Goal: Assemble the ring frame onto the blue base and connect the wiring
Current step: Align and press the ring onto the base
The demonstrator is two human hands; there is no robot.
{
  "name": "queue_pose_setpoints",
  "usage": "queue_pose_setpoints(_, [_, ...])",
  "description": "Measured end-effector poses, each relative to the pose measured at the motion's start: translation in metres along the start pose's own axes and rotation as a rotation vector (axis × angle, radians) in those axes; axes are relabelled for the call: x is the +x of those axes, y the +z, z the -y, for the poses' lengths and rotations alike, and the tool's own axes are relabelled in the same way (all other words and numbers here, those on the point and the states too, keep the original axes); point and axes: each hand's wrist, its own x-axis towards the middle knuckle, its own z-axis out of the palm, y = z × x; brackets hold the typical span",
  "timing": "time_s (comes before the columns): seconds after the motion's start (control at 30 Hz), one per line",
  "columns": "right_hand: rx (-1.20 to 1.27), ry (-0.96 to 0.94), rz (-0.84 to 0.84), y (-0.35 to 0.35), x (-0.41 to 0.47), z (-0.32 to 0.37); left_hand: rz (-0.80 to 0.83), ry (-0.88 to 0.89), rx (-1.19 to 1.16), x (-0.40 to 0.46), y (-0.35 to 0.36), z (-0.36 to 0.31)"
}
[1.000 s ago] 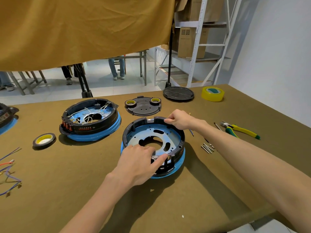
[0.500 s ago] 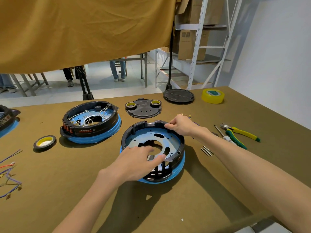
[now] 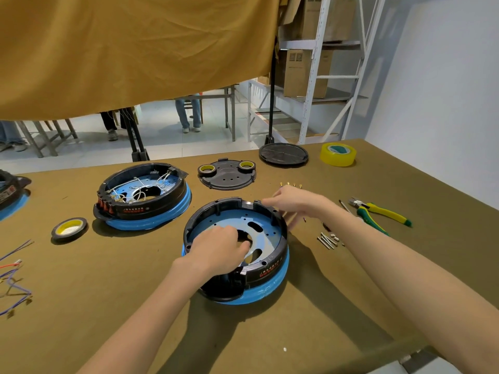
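The black ring frame (image 3: 272, 268) sits on the blue base (image 3: 270, 288) at the table's middle, its red label facing front right. Inside it lies a pale blue perforated plate (image 3: 243, 221). My left hand (image 3: 218, 249) rests on that plate by the near-left rim. Its fingers are curled under by the centre hole, and their grip is hidden. My right hand (image 3: 294, 203) is blurred at the far-right rim, fingers stretched out and touching the ring's edge. Loose blue, purple and red wires (image 3: 13, 279) lie at the left edge.
A wired ring-and-base unit (image 3: 145, 195) stands at back left. A black tape roll (image 3: 69, 228), a black cover (image 3: 226, 174), a round lid (image 3: 283, 154) and yellow tape (image 3: 338, 154) lie around. Pliers (image 3: 383, 211), metal pins (image 3: 328, 240) and brass terminals (image 3: 290, 184) lie right.
The ring and base have turned, bringing the red label to the front right. My left hand moved from the near rim onto the inner plate. My right hand slid right along the far rim.
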Motion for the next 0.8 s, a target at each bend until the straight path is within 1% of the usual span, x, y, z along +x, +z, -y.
queue_pose_setpoints(0.07, [0.056,0.009,0.037,0.006,-0.001,-0.005,0.099,-0.031,-0.104,0.007,0.000,-0.006])
queue_pose_setpoints(0.17, [0.175,0.046,0.088,0.005,-0.008,-0.014,0.131,-0.054,-0.169,0.016,-0.004,-0.016])
queue_pose_setpoints(0.27, [0.298,0.116,0.148,0.004,-0.020,-0.023,0.177,-0.073,-0.292,0.025,-0.004,-0.021])
queue_pose_setpoints(0.37, [0.339,0.134,0.117,0.011,-0.028,-0.028,0.195,-0.105,-0.370,0.031,-0.005,-0.022])
queue_pose_setpoints(0.47, [0.348,0.148,0.085,0.016,-0.030,-0.027,0.190,-0.174,-0.441,0.039,-0.007,-0.024])
queue_pose_setpoints(0.57, [0.389,0.170,0.085,0.013,-0.030,-0.022,0.197,-0.224,-0.507,0.044,-0.011,-0.024])
queue_pose_setpoints(0.63, [0.441,0.186,0.089,0.011,-0.032,-0.021,0.169,-0.213,-0.502,0.044,-0.009,-0.023])
queue_pose_setpoints(0.73, [0.491,0.208,0.110,0.009,-0.035,-0.025,0.112,-0.161,-0.369,0.037,0.001,-0.025])
queue_pose_setpoints(0.8, [0.497,0.199,0.107,0.005,-0.037,-0.029,-0.014,-0.108,-0.263,0.031,0.010,-0.031])
